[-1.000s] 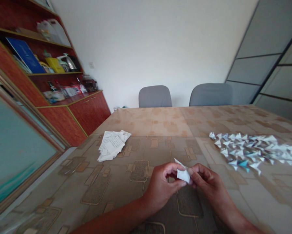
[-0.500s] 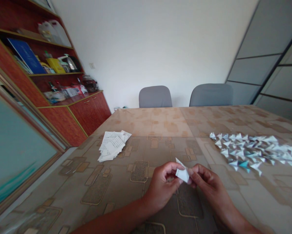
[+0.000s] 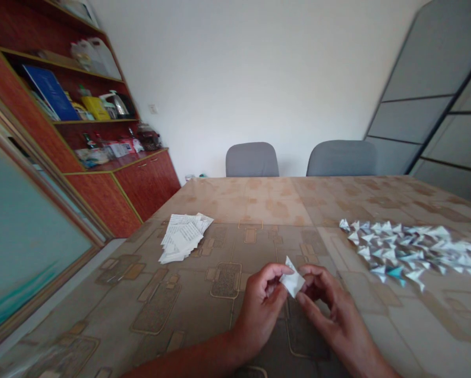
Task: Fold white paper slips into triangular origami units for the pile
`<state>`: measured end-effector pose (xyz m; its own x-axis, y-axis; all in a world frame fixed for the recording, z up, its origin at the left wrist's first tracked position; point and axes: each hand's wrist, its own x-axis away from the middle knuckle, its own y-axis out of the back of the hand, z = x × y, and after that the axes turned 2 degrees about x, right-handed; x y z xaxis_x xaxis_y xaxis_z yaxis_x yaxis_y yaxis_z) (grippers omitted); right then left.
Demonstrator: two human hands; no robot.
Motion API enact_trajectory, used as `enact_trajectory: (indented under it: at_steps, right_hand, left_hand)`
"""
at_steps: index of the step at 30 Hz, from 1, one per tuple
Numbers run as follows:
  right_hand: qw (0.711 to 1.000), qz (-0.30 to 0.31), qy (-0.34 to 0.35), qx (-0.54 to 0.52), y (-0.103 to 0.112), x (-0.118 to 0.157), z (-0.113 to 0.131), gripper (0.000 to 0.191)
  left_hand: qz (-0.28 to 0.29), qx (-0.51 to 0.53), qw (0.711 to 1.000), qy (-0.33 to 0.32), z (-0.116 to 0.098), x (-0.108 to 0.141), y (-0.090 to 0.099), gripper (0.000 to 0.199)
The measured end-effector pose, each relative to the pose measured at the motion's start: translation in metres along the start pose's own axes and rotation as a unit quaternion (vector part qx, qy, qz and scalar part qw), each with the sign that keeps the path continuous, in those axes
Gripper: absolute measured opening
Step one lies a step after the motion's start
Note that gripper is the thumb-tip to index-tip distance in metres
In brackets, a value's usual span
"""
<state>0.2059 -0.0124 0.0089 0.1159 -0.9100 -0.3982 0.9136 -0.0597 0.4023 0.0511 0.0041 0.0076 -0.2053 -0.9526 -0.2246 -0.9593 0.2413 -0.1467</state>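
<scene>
A small folded white paper [image 3: 292, 282] is held up above the table, its pointed tip upward. My left hand [image 3: 261, 304] pinches its left side between thumb and fingers. At its right edge, the thumb and fingertips of my right hand [image 3: 332, 310] curve around the paper, with a gap between thumb and forefinger; the fingertips touch or nearly touch it. A loose pile of printed paper pieces [image 3: 183, 239] lies to the left. Many small folded paper pieces [image 3: 412, 249], mostly white with a teal one, stand grouped on the right.
The table [image 3: 204, 331] has a patterned brown cover. Two grey chairs [image 3: 252, 160] stand behind its far edge. A red wooden cabinet [image 3: 141, 181] with shelved bottles, a kettle and boxes is at the left, and grey panels [image 3: 400, 118] at the right.
The right thumb and forefinger have spread apart at the paper's right side. The paper has turned and shows a more diamond-like face. The head view has shifted slightly.
</scene>
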Motion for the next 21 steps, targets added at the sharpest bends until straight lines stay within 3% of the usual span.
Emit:
enact_trajectory:
  at_steps: [10,21]
  right_hand:
    - [0.996,-0.022,0.048,0.074,-0.004,-0.002,0.001,0.034]
    - [0.998,-0.005,0.041,0.041,0.002,0.000,0.011,0.026]
  left_hand:
    - [-0.015,0.018,1.000,-0.012,0.003,-0.003,-0.001,0.015]
    - [-0.013,-0.073,0.997,-0.036,0.003,0.001,-0.004,0.016]
